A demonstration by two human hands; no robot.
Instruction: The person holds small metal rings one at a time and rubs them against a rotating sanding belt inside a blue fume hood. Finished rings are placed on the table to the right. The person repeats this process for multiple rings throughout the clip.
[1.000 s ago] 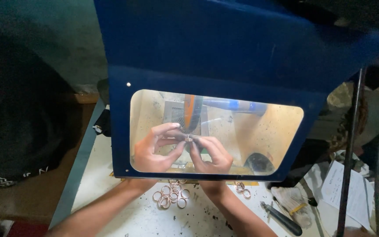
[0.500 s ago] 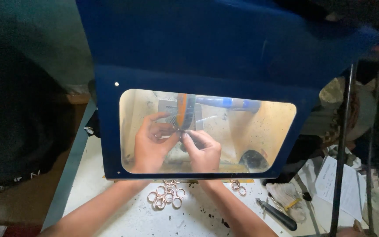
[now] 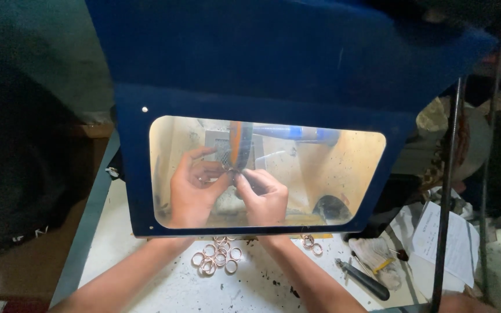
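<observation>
**A:** Head view. What do I have behind the window?

**B:** I see a blue hood (image 3: 273, 64) with a clear window (image 3: 343, 168) lit from inside. Behind the window, my left hand (image 3: 191, 191) and my right hand (image 3: 265, 197) meet at an orange wheel (image 3: 240, 145) standing on edge.

**A:** State of each hand?

**B:** The left hand's fingers curl inward, thumb and forefinger pinched at the wheel's lower rim. The right hand is closed, fingertips pinched at the same spot. A small ring (image 3: 228, 168) seems to sit between the two pinches, touching the wheel; it is too small for me to be sure which hand bears it.

**A:** And outside the hood?

**B:** On the white bench (image 3: 146, 255), a cluster of loose copper-coloured rings (image 3: 218, 258) lies between my forearms, just below the window's edge. A second small group of rings (image 3: 311, 243) lies beside the right forearm. Farther right lie a dark-handled tool (image 3: 363, 280) and a sheet of paper (image 3: 445, 243).
</observation>
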